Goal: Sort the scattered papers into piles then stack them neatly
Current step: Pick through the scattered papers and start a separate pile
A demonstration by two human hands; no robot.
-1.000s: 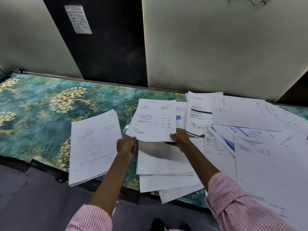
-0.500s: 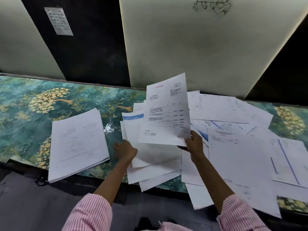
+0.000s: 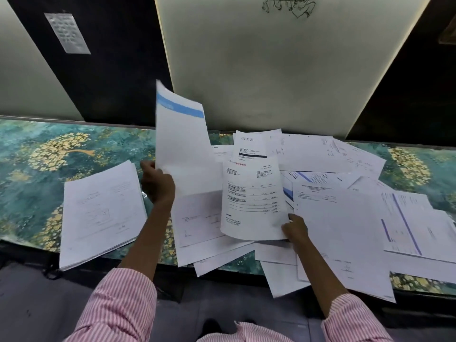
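My left hand (image 3: pixel 158 185) grips a white sheet with a blue band (image 3: pixel 182 149) by its lower left edge and holds it upright above the table. My right hand (image 3: pixel 294 229) pinches the lower right corner of a printed sheet with a red heading (image 3: pixel 251 201), which hangs just over the middle pile (image 3: pixel 197 225). A neat stack of papers (image 3: pixel 101 211) lies to the left. Scattered papers (image 3: pixel 345 218) cover the table's right half, several overhanging the front edge.
The table (image 3: pixel 49 154) has a teal cloth with gold tree patterns. Pale and dark wall panels (image 3: pixel 271 70) rise straight behind it. A small printed notice (image 3: pixel 67 33) hangs on the dark panel at upper left. Grey floor lies below the front edge.
My left hand has picked up the blue-banded sheet and raised it upright. My right hand has lowered the red-headed sheet toward the table and to the right.
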